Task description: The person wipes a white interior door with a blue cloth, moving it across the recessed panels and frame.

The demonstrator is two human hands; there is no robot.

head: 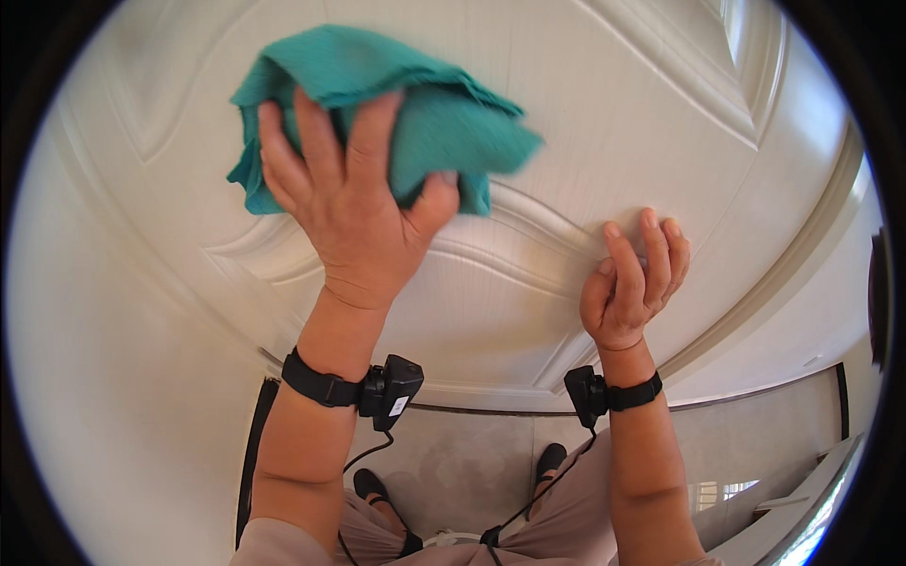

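Observation:
A folded teal cloth (453, 131) lies against the white panelled door (453, 318) in front of me. My left hand (354, 191) presses on it, with the fingers spread over and partly under its folds and the thumb along its lower edge. Lower and to the right is my right hand (630, 283), its fingers loosely curled and nothing seen in it. Its fingertips are close to the door; whether they touch it I cannot tell. Each wrist wears a black strap with a small cabled device.
Raised mouldings (538, 212) curve across the door. A door frame (764, 262) runs down the right, and a white wall (127, 354) stands at left. Below are the tiled floor (460, 453) and my dark shoes (371, 484). Thin black cables (548, 484) hang from the wrist devices.

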